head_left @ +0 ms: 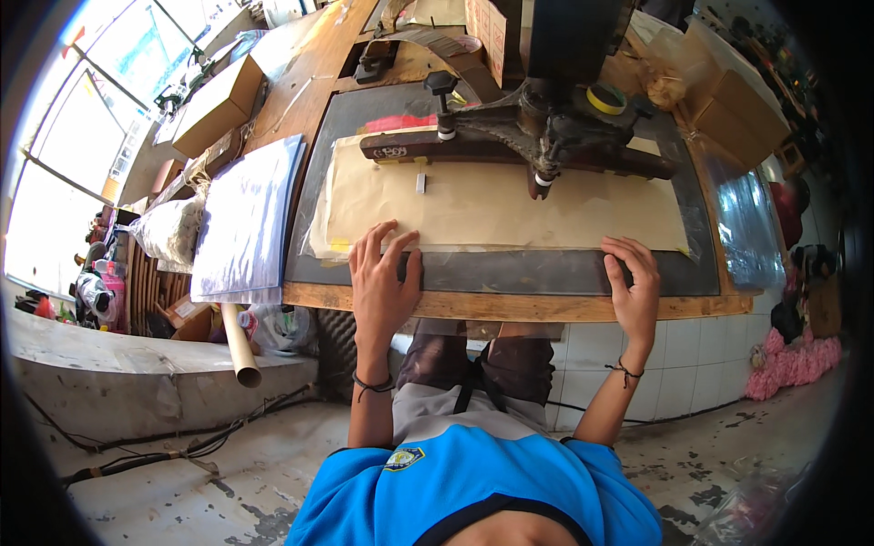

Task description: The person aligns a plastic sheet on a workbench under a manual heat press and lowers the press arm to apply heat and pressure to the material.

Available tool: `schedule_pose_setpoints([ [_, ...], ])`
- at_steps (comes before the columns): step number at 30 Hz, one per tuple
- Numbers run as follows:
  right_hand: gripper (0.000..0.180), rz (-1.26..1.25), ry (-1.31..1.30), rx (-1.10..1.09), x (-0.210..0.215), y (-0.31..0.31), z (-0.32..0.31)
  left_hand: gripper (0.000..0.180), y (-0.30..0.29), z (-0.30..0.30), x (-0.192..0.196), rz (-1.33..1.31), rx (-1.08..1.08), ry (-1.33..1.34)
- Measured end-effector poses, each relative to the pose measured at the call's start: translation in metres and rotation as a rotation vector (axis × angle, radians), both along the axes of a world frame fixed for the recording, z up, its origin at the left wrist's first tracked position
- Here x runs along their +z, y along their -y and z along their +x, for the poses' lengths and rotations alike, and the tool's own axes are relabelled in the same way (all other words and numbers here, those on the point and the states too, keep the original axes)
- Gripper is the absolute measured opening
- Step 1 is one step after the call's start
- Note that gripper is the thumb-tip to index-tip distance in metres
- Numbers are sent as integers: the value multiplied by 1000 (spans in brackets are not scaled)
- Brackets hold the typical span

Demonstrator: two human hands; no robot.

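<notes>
A wide sheet of tan paper point(510, 214) lies on a dark flat plate point(510, 273) set on a wooden table. My left hand point(381, 278) rests at the sheet's front left, its fingers spread and fingertips on the paper. At the front right my right hand point(633, 280) has its fingers stretched beside the sheet's near edge, the thumb apart; neither hand holds anything. Across the far part of the paper runs a long dark bar point(401, 146), fixed to a black metal press head point(546, 118). A small pale strip point(421, 183) sits on the paper below the bar.
Clear plastic sheets point(246, 223) are stacked left of the plate, near a cardboard box point(218, 106). A yellow tape roll point(605, 99) sits on the press. Plastic bags point(748, 223) and another box point(733, 96) stand right. A cardboard tube point(239, 350) juts out below the table's left end.
</notes>
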State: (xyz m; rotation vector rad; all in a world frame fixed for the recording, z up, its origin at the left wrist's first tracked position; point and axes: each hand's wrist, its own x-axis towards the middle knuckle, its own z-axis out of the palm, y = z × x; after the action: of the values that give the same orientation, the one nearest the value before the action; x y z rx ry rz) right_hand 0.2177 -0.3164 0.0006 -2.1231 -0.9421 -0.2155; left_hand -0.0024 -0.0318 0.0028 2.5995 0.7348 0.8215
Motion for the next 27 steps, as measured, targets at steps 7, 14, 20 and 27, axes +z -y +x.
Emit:
schedule_pose_setpoints([
  [7, 26, 6, -27, -8, -2, 1, -1, 26, 0, -1, 0, -2, -7, 0],
  [14, 26, -7, -4, -8, -2, 0, -1, 27, -1, -2, 0, 0, -18, 10],
  [20, 25, -4, -4, -8, -2, -1, -1, 26, -2, -2, 0, 6, -20, 21],
  [27, 24, -1, -7, -7, 0, -1, -1, 23, -1, -1, 0, 20, 5, 21],
])
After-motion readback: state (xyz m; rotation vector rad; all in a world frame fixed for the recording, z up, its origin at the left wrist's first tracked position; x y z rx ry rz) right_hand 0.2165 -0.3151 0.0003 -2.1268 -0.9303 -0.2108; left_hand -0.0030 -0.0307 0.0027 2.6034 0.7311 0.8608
